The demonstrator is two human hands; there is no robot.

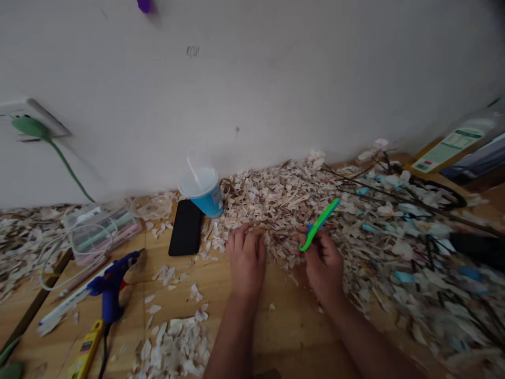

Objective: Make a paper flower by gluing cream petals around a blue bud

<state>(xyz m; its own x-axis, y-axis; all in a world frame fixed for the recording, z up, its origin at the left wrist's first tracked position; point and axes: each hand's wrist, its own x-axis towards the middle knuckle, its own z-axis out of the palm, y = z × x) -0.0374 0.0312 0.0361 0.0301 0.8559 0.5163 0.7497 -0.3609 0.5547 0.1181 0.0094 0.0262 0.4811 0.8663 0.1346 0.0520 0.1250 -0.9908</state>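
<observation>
My right hand [324,263] grips a slim green and blue plastic tool [321,222] that looks like small scissors, tilted up to the right, with a yellow dot near its middle. Slightly bent, the fingers of my left hand [246,258] rest at the near edge of a heap of pale dried petals [272,197]; I see nothing held in them. Both hands are apart, over the wooden table [290,331]. A blue cup [209,202] with a white lid and straw stands beyond my left hand, beside a black phone [185,227].
Left lie a blue glue gun [112,284], a yellow cutter [87,350] and a clear plastic case [106,234]. Loose petals [173,347] are piled in front. Stems with blossoms [394,195] and a bottle [450,142] occupy the right. A wall [252,89] rises behind.
</observation>
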